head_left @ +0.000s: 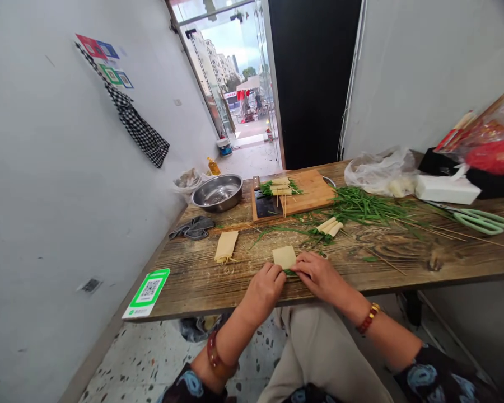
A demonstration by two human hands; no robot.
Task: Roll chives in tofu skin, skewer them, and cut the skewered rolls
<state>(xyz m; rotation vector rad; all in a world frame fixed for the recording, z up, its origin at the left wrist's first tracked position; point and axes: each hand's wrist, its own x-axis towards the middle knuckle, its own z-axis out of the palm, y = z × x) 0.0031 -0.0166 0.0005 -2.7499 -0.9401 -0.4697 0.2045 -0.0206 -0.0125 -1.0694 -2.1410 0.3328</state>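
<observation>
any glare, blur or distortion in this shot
All in the head view: doorway brightest, with daylight; glare on the steel bowl; red bag at right blurred; left wall leaning, likely wide-angle distortion; pale sheet, left hand and right hand sharper.

Lighting is moderate, mainly cool daylight. Beyond the table (pixel 189 288), the door (pixel 208 78) admits strong light; sky seen through it is pale, and the floor (pixel 247 160) behind the table carries glare. Bright glints show in the basin (pixel 218 193) at the table's far left. The panel (pixel 315 84) behind the table is near-black, without detail. Shade lies beneath the table. At its front edge, the left hand (pixel 265 288) and right hand (pixel 321 274) are fairly clear. The red bag (pixel 498 157) at its right end is smeared. Wide-angle distortion tilts the door.
</observation>
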